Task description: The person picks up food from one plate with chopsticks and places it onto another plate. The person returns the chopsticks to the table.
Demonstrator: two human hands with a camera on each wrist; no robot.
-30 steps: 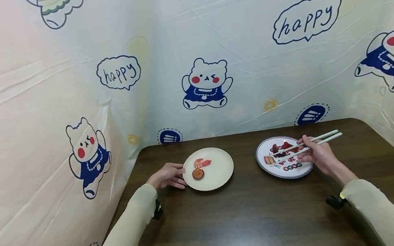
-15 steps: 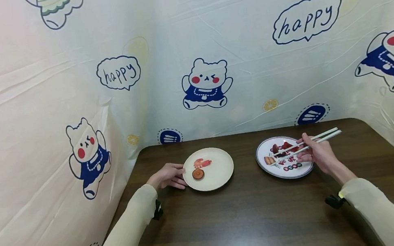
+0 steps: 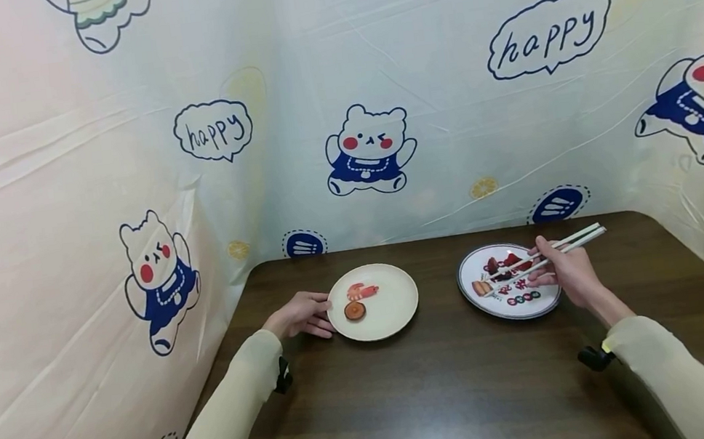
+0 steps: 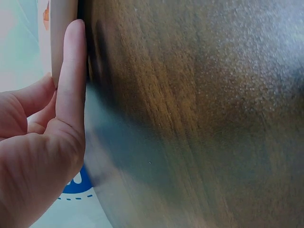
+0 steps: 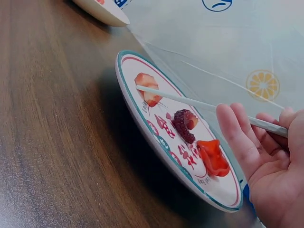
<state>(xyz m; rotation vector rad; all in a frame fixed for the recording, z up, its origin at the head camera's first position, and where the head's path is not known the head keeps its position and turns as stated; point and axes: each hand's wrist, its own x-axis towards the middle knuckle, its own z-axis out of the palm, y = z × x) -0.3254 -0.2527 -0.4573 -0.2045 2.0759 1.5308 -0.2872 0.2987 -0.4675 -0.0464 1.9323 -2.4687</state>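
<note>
In the head view, my left hand (image 3: 303,316) grips the left rim of a cream plate (image 3: 397,305), its thumb on the edge. That plate bears a pink shrimp (image 3: 364,291) and a round brown slice (image 3: 354,311). My right hand (image 3: 570,277) holds a pair of pale chopsticks (image 3: 582,241) over the blue-rimmed patterned plate (image 3: 522,316). Their tips are at a tan and orange food piece (image 5: 153,97) lying at that plate's left side. Farther along it sit a dark berry-like piece (image 5: 181,124) and a red piece (image 5: 213,159). Whether the tips grip the tan piece, I cannot tell.
Both plates stand near the back of a dark wooden table (image 3: 439,392). A patterned curtain (image 3: 447,134) rises close behind the table and along its sides. A gap of tabletop separates the plates.
My right hand and the chopsticks' rear ends have shifted slightly left and up, with the tips staying at the tan piece. The left hand and both plates look unmoved.
</note>
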